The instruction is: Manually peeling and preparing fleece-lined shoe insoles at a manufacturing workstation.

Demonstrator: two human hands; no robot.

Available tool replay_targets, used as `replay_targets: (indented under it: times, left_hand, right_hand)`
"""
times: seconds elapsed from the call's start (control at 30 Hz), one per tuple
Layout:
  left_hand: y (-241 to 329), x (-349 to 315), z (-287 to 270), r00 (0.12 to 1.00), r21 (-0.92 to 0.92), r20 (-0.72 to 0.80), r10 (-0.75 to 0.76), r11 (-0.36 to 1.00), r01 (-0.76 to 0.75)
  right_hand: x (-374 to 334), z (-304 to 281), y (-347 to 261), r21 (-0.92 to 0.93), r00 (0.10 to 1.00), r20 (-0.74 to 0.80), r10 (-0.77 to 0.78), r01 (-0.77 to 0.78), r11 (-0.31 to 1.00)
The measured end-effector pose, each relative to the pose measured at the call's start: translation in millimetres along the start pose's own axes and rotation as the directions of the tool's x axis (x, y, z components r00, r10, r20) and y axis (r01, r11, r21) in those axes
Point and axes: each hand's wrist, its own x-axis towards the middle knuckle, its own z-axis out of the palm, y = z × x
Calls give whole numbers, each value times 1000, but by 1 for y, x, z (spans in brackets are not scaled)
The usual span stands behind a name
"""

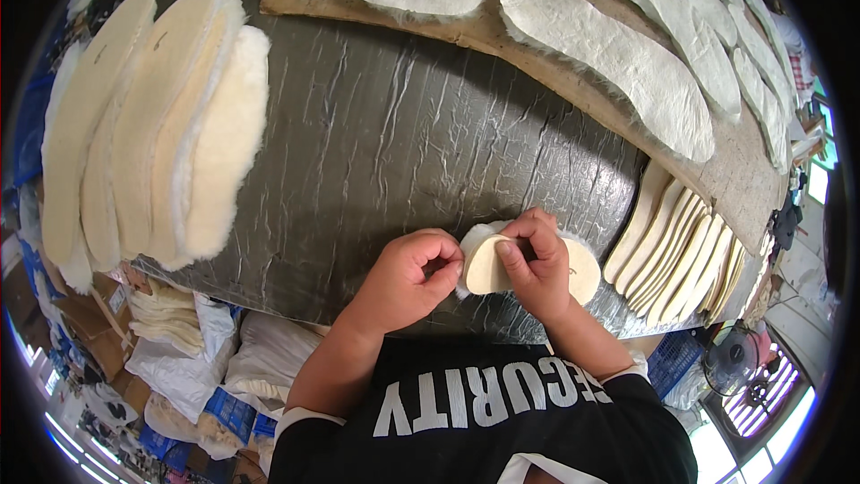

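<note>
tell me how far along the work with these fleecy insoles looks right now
Looks done: a fanned stack of fleecy insoles lies at the left, and a row of single ones is spread on the brown board at the top. In hand: the right hand and left hand pinch one bent insole. Probably left: the thin cream soles leaning at the right.

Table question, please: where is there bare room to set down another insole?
The dark table is bare between the fleecy stack at left, the cardboard sheet behind and both hands in front. The right edge is crowded with fanned insoles.
</note>
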Motion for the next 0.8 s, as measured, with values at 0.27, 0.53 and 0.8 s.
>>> replay_targets:
  times: [0.27, 0.53, 0.8]
  left_hand:
    - [0, -7, 3, 993, -26, -108, -56, 998, 54]
    - [2, -11, 11, 986, 266, -169, 4, 963, 42]
    - [-16, -20, 3, 979, 227, -202, 21, 974, 26]
  right_hand:
    - [2, 9, -5, -105, 994, -86, -61, 52, 993]
    - [2, 7, -12, -269, 967, -38, -251, 232, 935]
    - [11, -10, -6, -227, 968, 211, -140, 187, 956]
